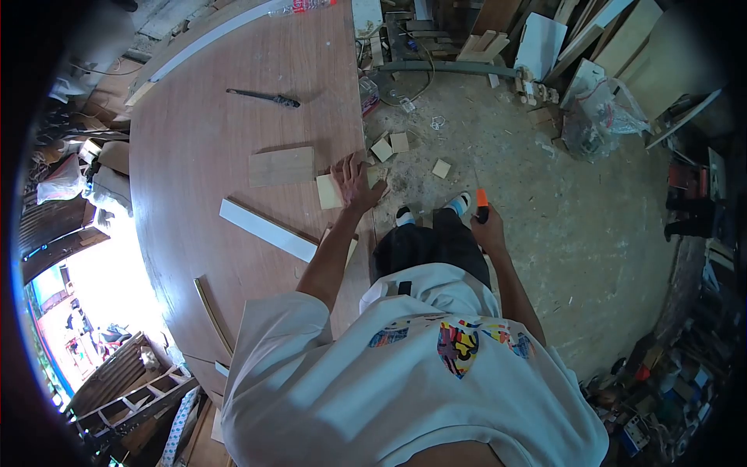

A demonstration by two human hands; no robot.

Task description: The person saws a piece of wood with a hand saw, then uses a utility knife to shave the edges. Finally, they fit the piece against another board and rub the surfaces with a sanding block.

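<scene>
My left hand (356,184) lies with its fingers spread at the table's right edge. Its palm side rests on a pale square wood block (327,192). Down at my right side, my right hand (489,229) is closed around an orange-and-black tool (482,199), whose exact kind I cannot make out. A flat rectangular board (282,166) lies just beyond the block. Nearer to me, a long white-faced strip of wood (266,229) sits at a slant, its near end close to my left forearm. Another pale wood piece (352,247) is partly covered by that forearm.
A dark slender tool (264,97) lies farther up the wooden table (194,148). Small wood offcuts (441,168) and sawdust are on the floor by my feet. A plastic bag (595,121) and leaning boards stand at the back right. A ladder (136,403) is at lower left.
</scene>
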